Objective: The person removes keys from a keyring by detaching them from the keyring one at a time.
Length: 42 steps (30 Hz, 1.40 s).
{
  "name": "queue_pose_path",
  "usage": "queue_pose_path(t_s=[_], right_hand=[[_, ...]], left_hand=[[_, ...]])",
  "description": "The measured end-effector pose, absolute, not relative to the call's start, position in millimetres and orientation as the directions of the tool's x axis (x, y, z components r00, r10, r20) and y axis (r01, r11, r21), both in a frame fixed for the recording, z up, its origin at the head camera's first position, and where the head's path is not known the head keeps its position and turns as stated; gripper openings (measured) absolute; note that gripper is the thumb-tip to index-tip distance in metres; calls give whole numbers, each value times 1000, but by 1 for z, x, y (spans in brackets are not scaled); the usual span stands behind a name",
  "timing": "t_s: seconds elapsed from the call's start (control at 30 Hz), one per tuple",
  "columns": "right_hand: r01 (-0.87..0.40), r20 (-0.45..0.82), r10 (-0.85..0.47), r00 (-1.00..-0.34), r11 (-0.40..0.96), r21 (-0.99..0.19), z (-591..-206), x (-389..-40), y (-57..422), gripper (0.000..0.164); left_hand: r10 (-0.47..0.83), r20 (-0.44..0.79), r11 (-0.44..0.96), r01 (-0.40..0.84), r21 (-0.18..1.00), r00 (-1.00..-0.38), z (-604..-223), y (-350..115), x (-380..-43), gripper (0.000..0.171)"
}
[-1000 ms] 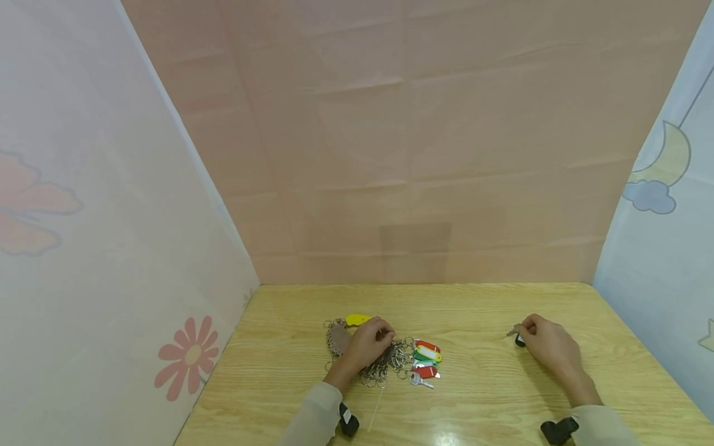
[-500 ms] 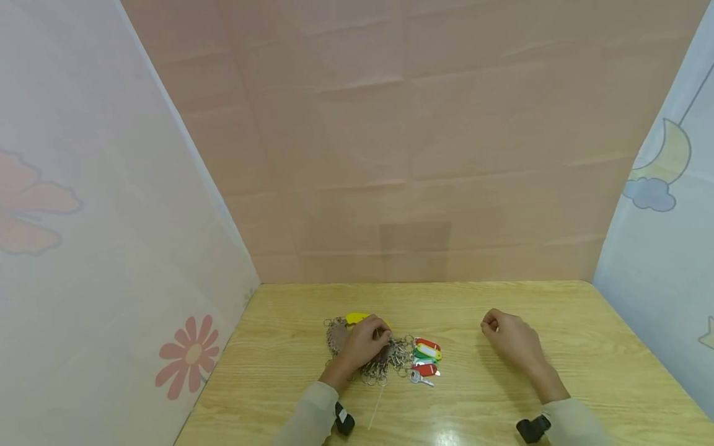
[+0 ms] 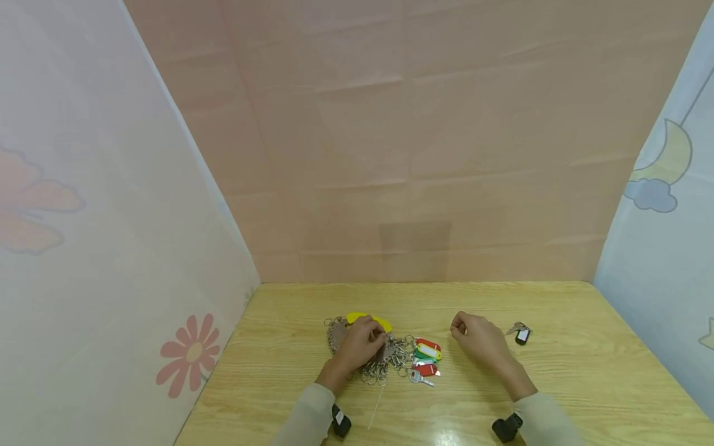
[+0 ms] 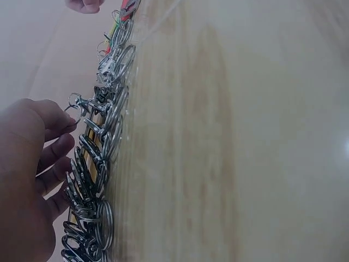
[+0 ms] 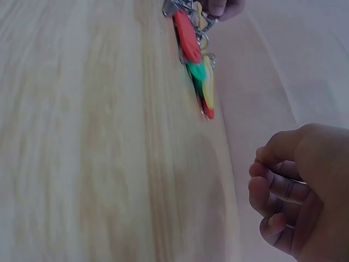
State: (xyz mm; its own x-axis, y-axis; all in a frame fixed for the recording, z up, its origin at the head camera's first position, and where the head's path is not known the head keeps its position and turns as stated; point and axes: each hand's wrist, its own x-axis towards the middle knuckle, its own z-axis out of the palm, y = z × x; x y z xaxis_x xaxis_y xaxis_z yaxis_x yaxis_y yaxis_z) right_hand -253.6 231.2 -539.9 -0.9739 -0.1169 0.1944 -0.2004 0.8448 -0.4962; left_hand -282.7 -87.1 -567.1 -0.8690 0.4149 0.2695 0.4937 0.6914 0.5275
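My left hand (image 3: pixel 357 342) pinches a small metal key ring (image 4: pixel 73 115) between thumb and forefinger, over a bunch of metal clasps and rings (image 4: pixel 92 164). The rings are fixed along brown strips (image 3: pixel 337 336), partly hidden under the hand. A yellow piece (image 3: pixel 382 323) lies behind it. To the right, red, yellow and green key tags (image 3: pixel 428 352) lie in a row, with a silver key (image 3: pixel 422 378) in front. My right hand (image 3: pixel 484 341) hovers right of the tags, fingers loosely curled around nothing. Farther right lies a key with a black tag (image 3: pixel 522 336).
The wooden table (image 3: pixel 279 396) ends at a pinkish-brown cloth wall (image 3: pixel 413 155) behind. Printed cloth stands on both sides. A thin pale strand (image 3: pixel 376 409) lies before the bunch, near the front. Black cameras (image 3: pixel 506 428) sit on the wrists.
My right hand has let go of the key with the black tag and moved left toward the coloured tags. The left hand has shifted slightly left and stays at the bunch.
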Motion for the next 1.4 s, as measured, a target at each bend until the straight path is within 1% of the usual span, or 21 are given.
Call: queue_pose_path(t_s=[0.2, 0.37, 0.6, 0.73, 0.9, 1.03, 1.17, 1.27, 1.4], right_hand=[[-215, 171, -147, -974, 833, -509, -546, -255, 208, 4], [-249, 187, -176, -966, 819, -517, -548, -255, 191, 6], [-268, 213, -184, -960, 825, -497, -549, -257, 176, 7], [-278, 222, -190, -956, 825, -491, -551, -257, 172, 6], [-287, 236, -195, -952, 834, -471, -553, -258, 169, 6], [-280, 220, -197, -955, 842, -461, -554, -259, 168, 9], [-290, 212, -213, -954, 837, -464, -554, -260, 166, 8], [-299, 220, -220, -950, 838, -456, -554, -261, 165, 9], [-321, 235, -238, -943, 836, -444, -553, -263, 163, 8]], left_hand=[[407, 244, 701, 473, 533, -880, -565, -86, -281, 8], [421, 260, 695, 493, 523, -869, -567, -83, -283, 11], [432, 289, 664, 518, 540, -854, -562, -75, -284, 11], [443, 326, 665, 550, 505, -835, -559, -68, -283, 9], [477, 357, 677, 595, 433, -803, -561, -57, -285, 8], [502, 325, 694, 597, 402, -802, -561, -49, -286, 9], [506, 278, 717, 577, 392, -817, -559, -44, -285, 9], [515, 264, 729, 579, 366, -816, -557, -41, -284, 8], [524, 246, 747, 579, 326, -815, -558, -39, -283, 8]])
